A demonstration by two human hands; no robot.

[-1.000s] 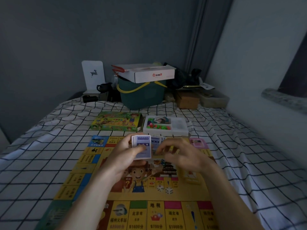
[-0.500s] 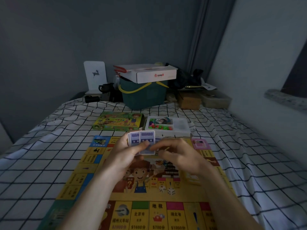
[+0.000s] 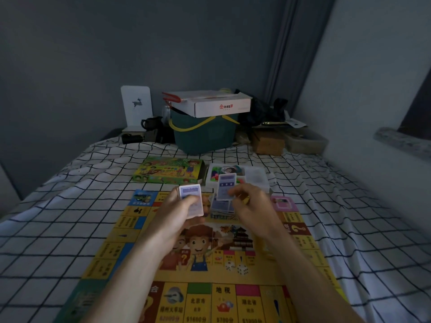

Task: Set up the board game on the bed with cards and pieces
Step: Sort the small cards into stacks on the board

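Left hand [image 3: 180,212]: fingers curled round a card deck [image 3: 191,201], thumb lying across its face.
Right hand [image 3: 250,205]: fingertips pinch one blue-backed card [image 3: 225,186], upright.
Change: that card was against the deck half a second ago; it now stands apart, to the right.
Game board [image 3: 210,259]: flat, glossy, yellow, at mid-bed on the checked sheet [image 3: 70,206].
Dice [image 3: 236,268]: two white cubes on the board.

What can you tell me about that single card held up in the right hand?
The single card is a small rounded rectangle, pale with bluish-purple printed blocks too blurred to read. It looks like thin glossy card stock. The right hand pinches its lower edge and holds it upright in the air above the game board, apart from the card stack gripped in the left hand.
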